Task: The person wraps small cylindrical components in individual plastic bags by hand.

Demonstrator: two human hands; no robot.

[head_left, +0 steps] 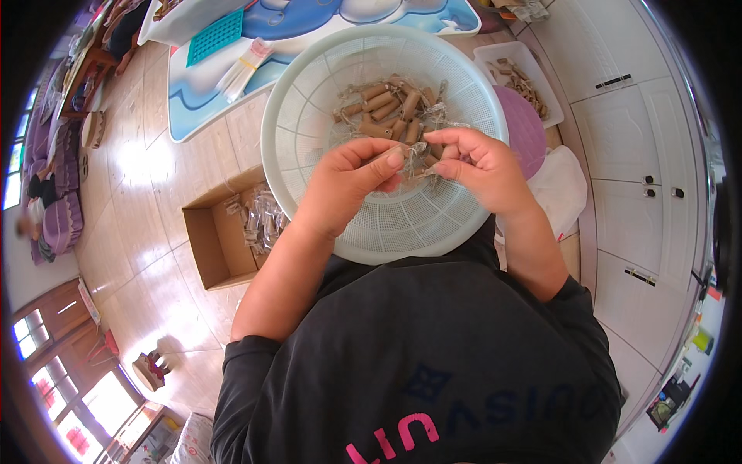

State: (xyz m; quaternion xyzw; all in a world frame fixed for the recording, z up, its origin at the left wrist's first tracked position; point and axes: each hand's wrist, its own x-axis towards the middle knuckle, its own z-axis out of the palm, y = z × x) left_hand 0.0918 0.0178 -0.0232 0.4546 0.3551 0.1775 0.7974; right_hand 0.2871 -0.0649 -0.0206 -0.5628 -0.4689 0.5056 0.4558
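A pale green plastic colander basket (305,81) rests over my lap. Small brown cylinders (379,100), several of them tangled with clear film, lie heaped inside it. Over the heap, my left hand (355,174) pinches a piece of clear plastic film (416,149) between thumb and forefinger. Facing it, my right hand (481,166) is curled at the film's other side, its forefinger and thumb bent toward the left fingertips. Whatever the right fingers grip is too small and transparent to make out. Both hands partly cover the pile.
An open cardboard box (212,247) with clear-wrapped pieces stands on the floor at left. At right are a white tray (553,104) of brown pieces, a purple round object (519,127) and white cabinets (618,139). A blue patterned table (182,108) holds a teal grid tray (216,36) and bundled clear bags (244,71).
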